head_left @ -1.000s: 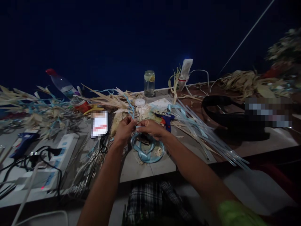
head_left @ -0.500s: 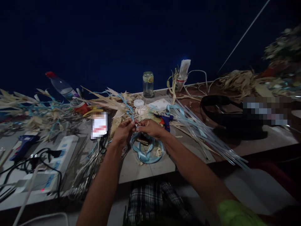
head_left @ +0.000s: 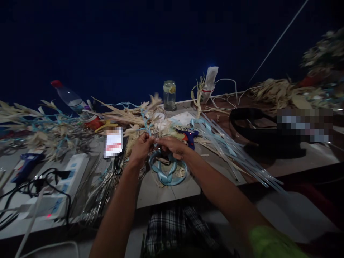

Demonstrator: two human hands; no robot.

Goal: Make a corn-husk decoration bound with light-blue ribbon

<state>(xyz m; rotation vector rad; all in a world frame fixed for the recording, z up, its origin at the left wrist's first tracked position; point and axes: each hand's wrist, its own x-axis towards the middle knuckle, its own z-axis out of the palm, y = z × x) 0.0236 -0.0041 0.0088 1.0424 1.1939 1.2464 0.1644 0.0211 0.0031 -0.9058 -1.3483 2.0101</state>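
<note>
Left hand [head_left: 141, 147] around blue stem [head_left: 149, 128]

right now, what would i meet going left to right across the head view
Blue glue gun, white power strip, phone, left hand, right hand, paper cup, black band.

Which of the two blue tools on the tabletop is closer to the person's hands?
The blue tool just beyond the right hand. The other blue tool lies at far left, beside the white power strip.
</note>
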